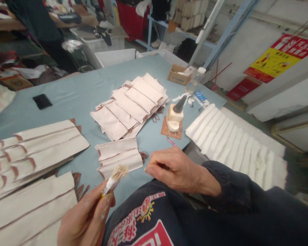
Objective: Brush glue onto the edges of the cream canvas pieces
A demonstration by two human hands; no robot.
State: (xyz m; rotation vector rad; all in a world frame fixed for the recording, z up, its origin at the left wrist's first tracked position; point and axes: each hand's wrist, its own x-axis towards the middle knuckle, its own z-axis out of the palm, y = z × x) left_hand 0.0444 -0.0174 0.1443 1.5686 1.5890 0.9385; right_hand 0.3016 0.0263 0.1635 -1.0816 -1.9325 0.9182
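Blue-grey tabletop point(74, 97) carries cream fabric panels point(133, 104); near them the left hand point(88, 212) clamps a bristle brush point(115, 176), while the right hand point(178, 171) curls inward, whether around something I cannot tell.

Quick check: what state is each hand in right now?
Left hand: closed, holding a brush.
Right hand: fingers curled closed; whether they pinch anything small cannot be told.

On table point(74, 82): fabric pile point(137, 99) mid-surface, phone point(42, 101) to its left, container point(174, 118) on board point(166, 130) to its right, box point(178, 76) behind container. Fabric piece point(118, 147) before pile; brush point(114, 180) in left hand point(87, 213).
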